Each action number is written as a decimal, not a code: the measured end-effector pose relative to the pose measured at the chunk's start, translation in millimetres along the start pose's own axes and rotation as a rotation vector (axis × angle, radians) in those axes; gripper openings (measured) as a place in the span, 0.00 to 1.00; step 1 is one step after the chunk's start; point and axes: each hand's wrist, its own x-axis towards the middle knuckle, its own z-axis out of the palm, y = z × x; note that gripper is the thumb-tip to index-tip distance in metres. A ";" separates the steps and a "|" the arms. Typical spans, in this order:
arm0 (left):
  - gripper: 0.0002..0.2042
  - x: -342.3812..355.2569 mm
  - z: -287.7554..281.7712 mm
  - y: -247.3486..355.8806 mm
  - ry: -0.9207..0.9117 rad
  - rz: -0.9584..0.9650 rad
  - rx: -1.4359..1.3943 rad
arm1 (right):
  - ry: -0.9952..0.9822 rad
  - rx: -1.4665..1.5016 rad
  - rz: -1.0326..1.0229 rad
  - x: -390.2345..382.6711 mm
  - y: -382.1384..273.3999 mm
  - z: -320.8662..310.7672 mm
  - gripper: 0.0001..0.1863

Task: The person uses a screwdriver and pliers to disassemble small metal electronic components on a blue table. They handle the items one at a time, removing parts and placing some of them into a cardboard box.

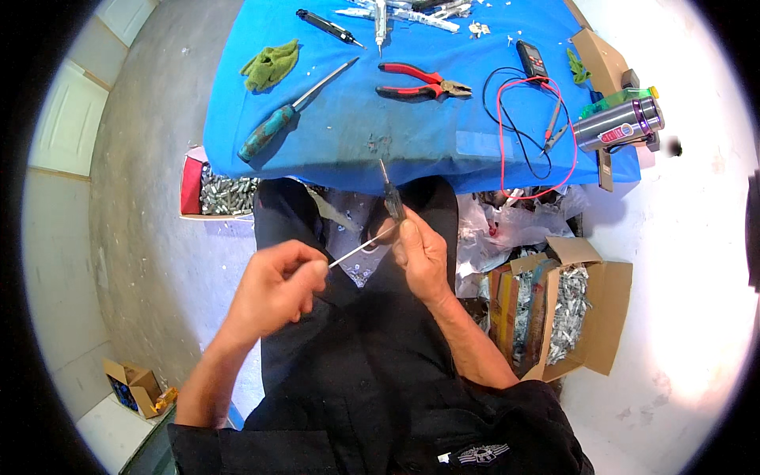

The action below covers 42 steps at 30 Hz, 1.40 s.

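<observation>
Over my lap, below the blue-covered desk (412, 134), my right hand (422, 255) grips a small dark pen-shaped screwdriver (391, 198) upright — tip raised for access — while my left hand (277, 285) pinches a thin white rod (360, 249), angled toward it.

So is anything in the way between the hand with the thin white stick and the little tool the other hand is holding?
No, nothing visible. The left hand pinches the thin white stick, whose tip already reaches the right hand, which grips the small dark tool. Only the person's dark trousers lie below the gap.
</observation>
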 end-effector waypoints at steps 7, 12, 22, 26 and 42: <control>0.08 -0.7 -1.9 0.6 -0.054 -0.455 -0.486 | -0.032 -0.085 -0.073 0.6 0.6 2.2 0.24; 0.10 -4.4 1.6 6.6 -0.026 -0.134 -0.081 | -0.052 -0.024 -0.004 -0.8 3.2 -2.2 0.24; 0.08 -14.2 12.3 -4.2 0.005 0.029 0.152 | -0.020 -0.114 -0.060 -3.5 1.2 -2.3 0.24; 0.11 -7.4 -1.8 -9.2 -0.147 -0.404 -0.482 | -0.048 -0.171 -0.112 -4.8 1.5 -3.6 0.24; 0.11 -10.1 11.4 -14.2 0.079 0.382 0.412 | -0.015 0.007 0.021 -7.7 6.8 -3.3 0.24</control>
